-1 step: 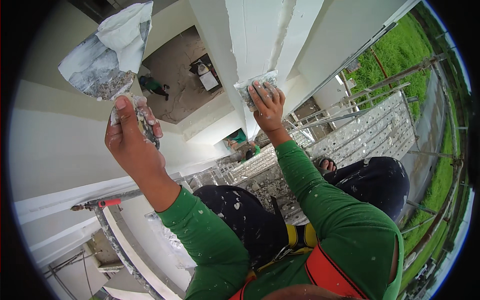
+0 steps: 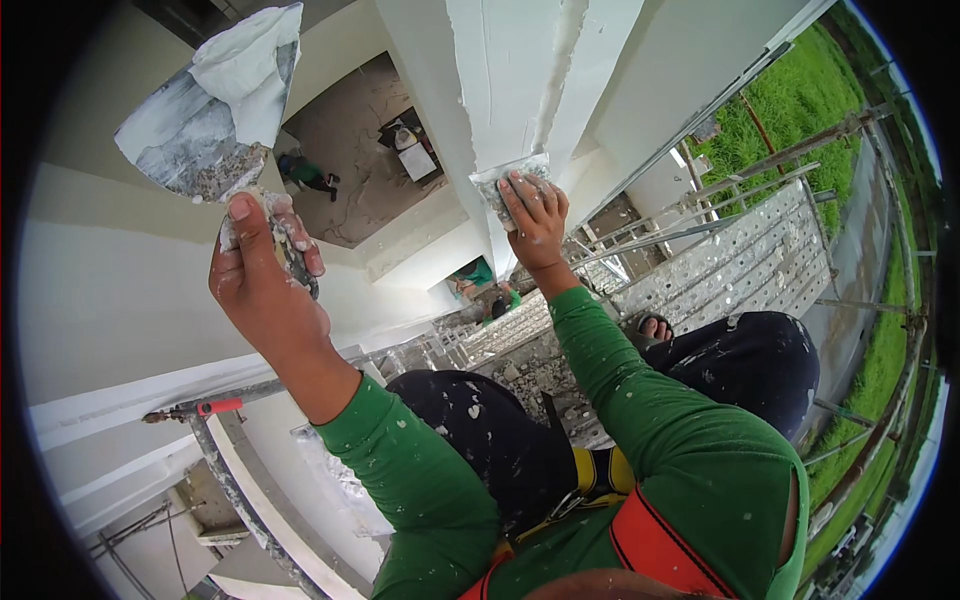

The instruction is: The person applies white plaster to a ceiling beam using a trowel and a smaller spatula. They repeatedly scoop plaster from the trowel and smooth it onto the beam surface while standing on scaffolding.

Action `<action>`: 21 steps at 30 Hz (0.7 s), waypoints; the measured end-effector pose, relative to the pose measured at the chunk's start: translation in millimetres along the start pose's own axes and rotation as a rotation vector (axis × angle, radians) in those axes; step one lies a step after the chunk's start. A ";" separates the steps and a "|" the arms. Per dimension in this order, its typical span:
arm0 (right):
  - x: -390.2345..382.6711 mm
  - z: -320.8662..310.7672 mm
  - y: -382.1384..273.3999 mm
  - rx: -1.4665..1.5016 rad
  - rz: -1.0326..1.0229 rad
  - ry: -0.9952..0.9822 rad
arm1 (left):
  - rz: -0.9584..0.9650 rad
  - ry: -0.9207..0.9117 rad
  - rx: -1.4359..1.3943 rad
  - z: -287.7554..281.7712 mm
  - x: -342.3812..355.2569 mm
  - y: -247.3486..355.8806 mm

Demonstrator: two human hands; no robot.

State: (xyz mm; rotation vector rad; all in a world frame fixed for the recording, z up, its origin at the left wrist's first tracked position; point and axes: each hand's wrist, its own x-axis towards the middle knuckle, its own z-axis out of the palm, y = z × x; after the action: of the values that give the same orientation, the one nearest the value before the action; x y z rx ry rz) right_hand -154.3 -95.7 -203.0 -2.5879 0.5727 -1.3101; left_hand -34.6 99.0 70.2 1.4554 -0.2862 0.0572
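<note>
While a perforated platform (image 2: 745,250) and poles (image 2: 852,124) lie to the person's right, the left grip (image 2: 268,265) is clamped on a wide scraper (image 2: 175,135) that fans out above it, bearing white putty (image 2: 250,58); the right grip (image 2: 540,215) clasps a flat scraper (image 2: 487,184) against the white column (image 2: 508,90).

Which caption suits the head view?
Left hand holds a scraper bearing white paste; right hand, a flat blade at a column.

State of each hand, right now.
Left hand: closed, holding a wide putty knife carrying white paste.
Right hand: closed, holding a flat grey blade.
</note>
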 end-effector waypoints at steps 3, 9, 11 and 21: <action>-50.2 14.2 -20.8 0.069 0.318 0.065 | -0.003 -0.001 -0.013 -2.1 0.1 0.2; -103.1 82.1 -7.0 1.027 1.833 0.361 | -0.024 -0.013 -0.001 -2.3 -1.3 0.7; -110.9 102.3 10.7 1.327 1.954 0.478 | -0.023 -0.024 0.012 -2.3 -0.7 2.2; -58.2 108.6 10.6 1.408 1.975 0.400 | -0.034 -0.053 0.045 -3.3 0.1 -1.7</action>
State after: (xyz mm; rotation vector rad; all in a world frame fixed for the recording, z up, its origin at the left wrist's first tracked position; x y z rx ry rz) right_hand -100.8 -82.1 -313.8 -0.0607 1.0709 -0.6757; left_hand -33.7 102.0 68.3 1.5072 -0.3050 -0.0020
